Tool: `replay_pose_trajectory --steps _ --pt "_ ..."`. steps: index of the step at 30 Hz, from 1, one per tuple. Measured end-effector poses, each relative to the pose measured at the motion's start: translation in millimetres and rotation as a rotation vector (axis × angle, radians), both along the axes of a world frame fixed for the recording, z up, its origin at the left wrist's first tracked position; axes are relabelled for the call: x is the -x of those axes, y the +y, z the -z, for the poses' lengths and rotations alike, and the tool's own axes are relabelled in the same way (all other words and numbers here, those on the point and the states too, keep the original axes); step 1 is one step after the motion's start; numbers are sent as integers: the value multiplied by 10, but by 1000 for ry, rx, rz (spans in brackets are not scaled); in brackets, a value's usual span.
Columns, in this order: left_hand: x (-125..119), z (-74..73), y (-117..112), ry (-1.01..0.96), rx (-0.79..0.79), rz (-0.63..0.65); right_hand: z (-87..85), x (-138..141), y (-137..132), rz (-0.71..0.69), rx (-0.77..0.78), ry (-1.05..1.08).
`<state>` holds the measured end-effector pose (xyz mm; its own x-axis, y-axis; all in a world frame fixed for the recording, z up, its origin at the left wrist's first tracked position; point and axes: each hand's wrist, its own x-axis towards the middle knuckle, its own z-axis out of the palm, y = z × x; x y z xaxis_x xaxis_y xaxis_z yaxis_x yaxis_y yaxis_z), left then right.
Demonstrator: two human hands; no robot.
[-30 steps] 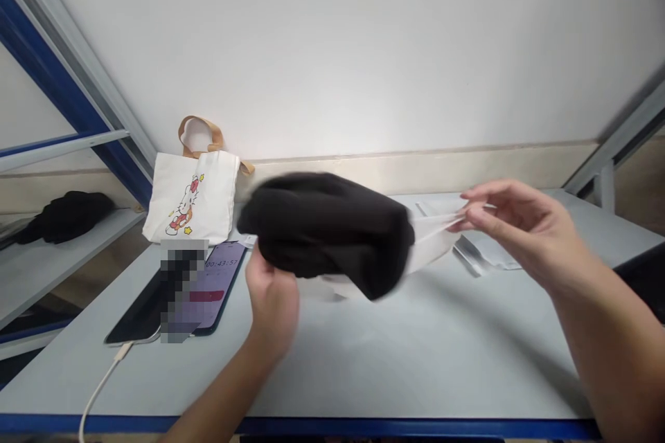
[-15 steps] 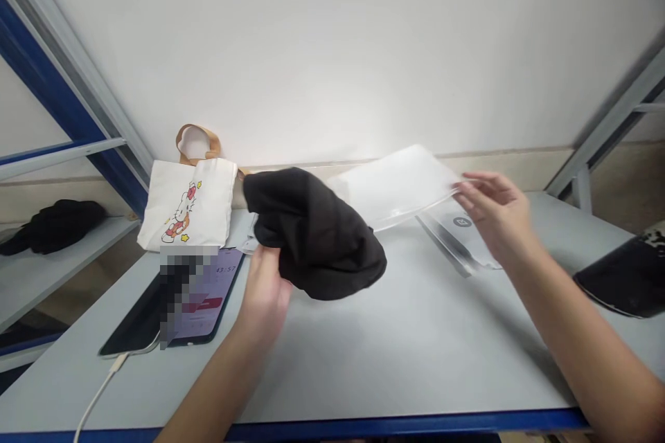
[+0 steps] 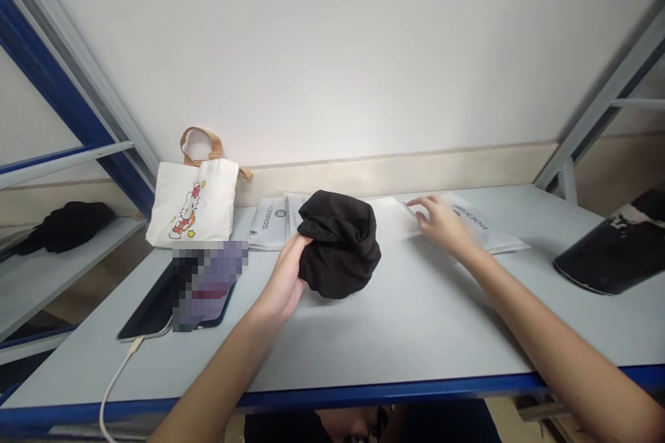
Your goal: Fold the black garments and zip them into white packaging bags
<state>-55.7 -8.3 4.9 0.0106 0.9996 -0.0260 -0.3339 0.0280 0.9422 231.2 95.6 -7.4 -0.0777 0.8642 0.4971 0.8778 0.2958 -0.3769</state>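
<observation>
On the table (image 3: 410,318), the left hand (image 3: 280,282) cups a black cloth (image 3: 340,246); the open right hand (image 3: 441,223) touches a white bag (image 3: 491,232).

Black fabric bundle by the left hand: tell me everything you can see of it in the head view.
The black fabric bundle is a soft, matte, crumpled mass of cloth, folded over on itself with loose creases; which garment it is cannot be told. It sits on the pale grey tabletop, just in front of white printed packaging. The left hand presses against its left side, and no seam or label shows.
</observation>
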Motion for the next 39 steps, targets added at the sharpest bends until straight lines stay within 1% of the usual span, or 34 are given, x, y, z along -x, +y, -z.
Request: replay_pose_trajectory --steps 2,4,5,7,8,9,10,12,14,15,16,18,19,21,23,24,25,27,29,30,32,35,36,37,39 --pt "35 1 -18 79 13 2 -25 93 -65 -58 -27 11" --pt "62 -23 -67 162 -3 -67 -83 250 -191 -199 -17 117" --pt "66 -49 -108 206 -35 -114 -118 342 -272 -289 19 206" --pt "44 -125 -226 316 -145 -164 -189 516 -438 -445 163 377" --pt "13 -169 -301 394 -210 -148 -218 583 -508 -500 245 449" --pt "-32 -212 -384 491 -275 -101 -242 630 -558 -537 318 509" --pt "-92 -249 -470 600 -342 -17 -258 653 -584 -551 371 561" --pt "-240 -287 -630 822 -485 232 -272 630 -562 -527 437 622" --pt "-392 -269 -747 982 -649 456 -275 543 -475 -465 471 620" --pt "-453 -243 -783 1033 -726 516 -279 490 -433 -425 477 603" --pt "-496 -213 -803 1069 -790 533 -285 437 -409 -387 483 575" --pt "-512 -158 -799 1098 -875 478 -305 348 -448 -339 484 494" --pt "-486 -139 -779 1100 -893 429 -313 314 -520 -332 478 435" --pt "-390 -114 -712 1104 -898 298 -308 266 -754 -342 432 273" --pt "-291 -88 -620 1150 -855 205 -255 230 -1032 -345 330 83" --pt "-259 -68 -570 1182 -823 198 -209 213 -1155 -359 294 -16" --pt "-245 -42 -519 1213 -792 222 -154 195 -1252 -357 270 -100" --pt "-267 17 -425 1265 -755 325 -42 152 -1354 -345 254 -222" --pt "-314 62 -357 1330 -773 402 31 96 -1341 -316 255 -270" --pt "-327 71 -341 1360 -793 416 42 60 -1305 -299 254 -278" --pt "-304 71 -360 1395 -851 378 13 -28 -1196 -249 245 -283" --pt "-164 77 -539 1382 -942 262 -97 -165 -1007 -124 249 -297" --pt "-110 93 -629 1373 -950 268 -135 -192 -954 -97 266 -297" --pt "-64 113 -724 1356 -939 311 -169 -200 -917 -74 275 -299" --pt "-5 151 -884 1306 -900 406 -224 -142 -910 -56 221 -318"
